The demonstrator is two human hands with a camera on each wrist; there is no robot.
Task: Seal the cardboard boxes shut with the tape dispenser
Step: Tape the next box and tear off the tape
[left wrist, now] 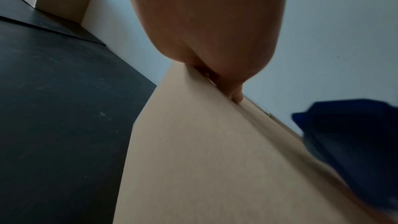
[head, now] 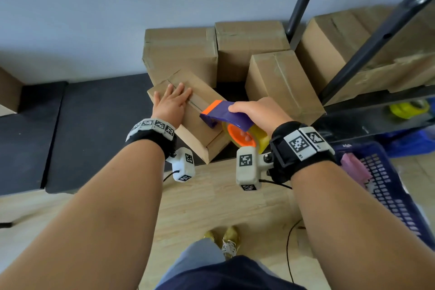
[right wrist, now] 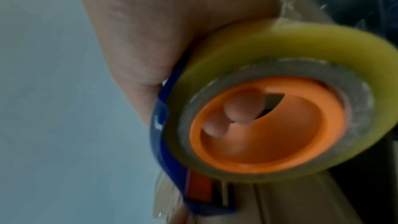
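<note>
Several cardboard boxes [head: 181, 54] crowd, seemingly, black mats [head: 94, 125] by wall [head: 94, 7].

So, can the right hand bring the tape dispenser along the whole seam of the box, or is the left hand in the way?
Probably not all of it. The left hand lies flat on the box beside the far part of the seam, fingers close to it. The right hand holds the tape dispenser at the near part.

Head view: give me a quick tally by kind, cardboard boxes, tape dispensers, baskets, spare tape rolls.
Cardboard boxes: 6 visible
Tape dispenser: 1, gripped by right hand
Blue basket: 1
Yellow tape roll on shelf: 1
Total: 9
</note>
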